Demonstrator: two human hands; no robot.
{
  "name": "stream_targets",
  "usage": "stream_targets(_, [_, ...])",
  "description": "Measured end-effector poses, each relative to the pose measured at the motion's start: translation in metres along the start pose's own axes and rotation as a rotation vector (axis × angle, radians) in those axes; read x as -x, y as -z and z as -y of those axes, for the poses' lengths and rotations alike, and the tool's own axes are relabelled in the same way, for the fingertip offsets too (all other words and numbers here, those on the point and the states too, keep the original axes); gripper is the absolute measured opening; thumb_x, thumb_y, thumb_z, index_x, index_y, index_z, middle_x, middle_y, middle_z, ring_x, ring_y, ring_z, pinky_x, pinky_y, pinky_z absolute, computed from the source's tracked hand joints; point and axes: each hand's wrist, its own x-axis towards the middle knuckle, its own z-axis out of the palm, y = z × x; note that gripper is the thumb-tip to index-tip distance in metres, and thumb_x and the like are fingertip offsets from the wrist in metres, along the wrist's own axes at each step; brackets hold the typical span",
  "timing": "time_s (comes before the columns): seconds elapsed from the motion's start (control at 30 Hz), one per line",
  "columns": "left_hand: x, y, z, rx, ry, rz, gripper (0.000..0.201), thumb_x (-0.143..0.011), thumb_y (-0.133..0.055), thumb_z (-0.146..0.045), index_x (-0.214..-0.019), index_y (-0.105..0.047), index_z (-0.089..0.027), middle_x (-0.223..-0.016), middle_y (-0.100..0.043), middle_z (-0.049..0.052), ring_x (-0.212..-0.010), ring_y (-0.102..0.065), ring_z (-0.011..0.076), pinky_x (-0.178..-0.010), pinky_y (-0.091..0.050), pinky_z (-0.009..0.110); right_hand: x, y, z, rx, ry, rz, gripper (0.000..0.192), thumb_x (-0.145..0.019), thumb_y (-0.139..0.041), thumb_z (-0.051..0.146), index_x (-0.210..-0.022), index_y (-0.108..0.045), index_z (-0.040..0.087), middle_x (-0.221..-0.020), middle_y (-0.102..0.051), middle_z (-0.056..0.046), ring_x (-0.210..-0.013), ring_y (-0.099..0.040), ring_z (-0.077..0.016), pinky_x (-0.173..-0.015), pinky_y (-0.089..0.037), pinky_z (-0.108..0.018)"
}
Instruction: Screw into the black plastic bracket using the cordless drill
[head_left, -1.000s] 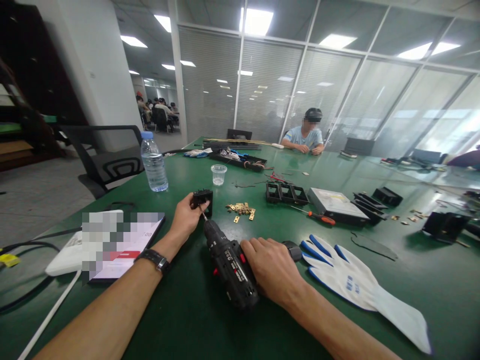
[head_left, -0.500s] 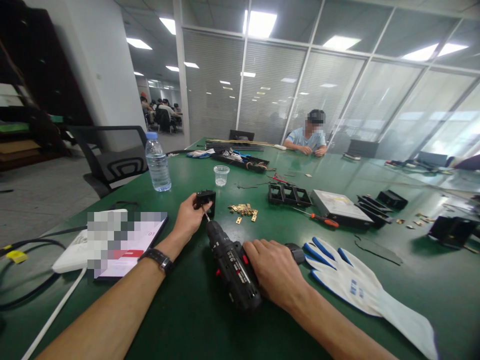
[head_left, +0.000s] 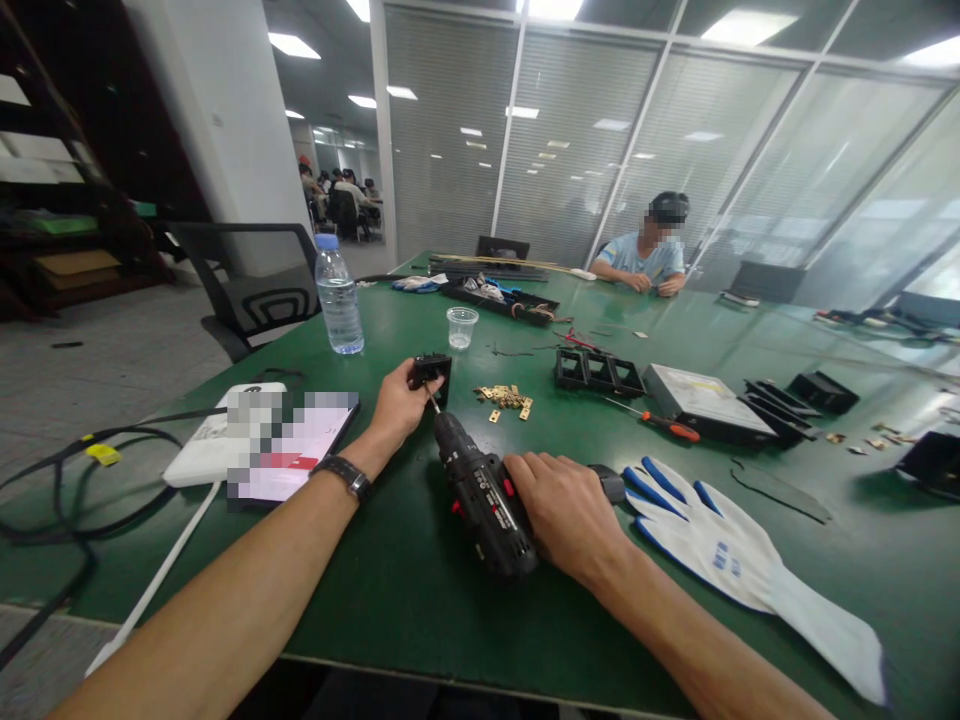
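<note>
My left hand (head_left: pixel 400 405) is closed on a small black plastic box-like part (head_left: pixel 433 372), holding it on the green table. My right hand (head_left: pixel 559 505) wraps round the handle of a black cordless drill (head_left: pixel 487 505) with red details, which lies on its side. The drill's thin bit (head_left: pixel 433 397) points into the black part; its tip is hidden there. Just right of my left hand lies a heap of small brass-coloured plates and screws (head_left: pixel 506 398). A white glove with blue fingers (head_left: pixel 720 545) lies right of the drill, by its battery end.
A water bottle (head_left: pixel 339 300) and a clear plastic cup (head_left: pixel 461 326) stand beyond my left hand. A phone (head_left: pixel 319 440), a white power bank-like box (head_left: pixel 217 440) and cables lie left. A black three-bay frame (head_left: pixel 598 373), screwdriver (head_left: pixel 671 427) and metal box (head_left: pixel 705 400) lie right. A person (head_left: pixel 645 255) sits opposite.
The camera view has tilted down and turned slightly left, so everything sits further right and higher. Both hands, the drill and the black part keep the same arrangement.
</note>
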Motion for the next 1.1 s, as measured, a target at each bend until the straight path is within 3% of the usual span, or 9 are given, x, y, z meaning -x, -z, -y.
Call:
stream_targets(0.53, [-0.0007, -0.0014, 0.0035, 0.01, -0.021, 0.004, 0.037, -0.066, -0.076, -0.034, -0.095, -0.065, -0.015, -0.089, -0.068, 0.004, -0.078, -0.061, 0.0162, -0.074, -0.05, 0.029, -0.0004, 0.0023, 0.0002, 0.029, -0.004, 0.053, 0.024, -0.089, -0.05, 0.021, -0.113, -0.052, 0.019, -0.099, -0.065, -0.009, -0.088, -0.06, -0.0235, -0.07, -0.036, -0.032])
stream_targets(1.1, [-0.001, -0.0013, 0.0021, -0.024, -0.035, 0.005, 0.035, -0.067, -0.076, -0.032, -0.094, -0.065, -0.014, -0.086, -0.067, 0.004, -0.075, -0.06, 0.0155, -0.073, -0.05, 0.028, 0.0008, 0.0004, -0.0004, 0.029, -0.004, 0.014, 0.021, -0.09, -0.05, 0.022, -0.111, -0.052, 0.02, -0.097, -0.065, -0.007, -0.086, -0.059, -0.0234, -0.068, -0.035, -0.032])
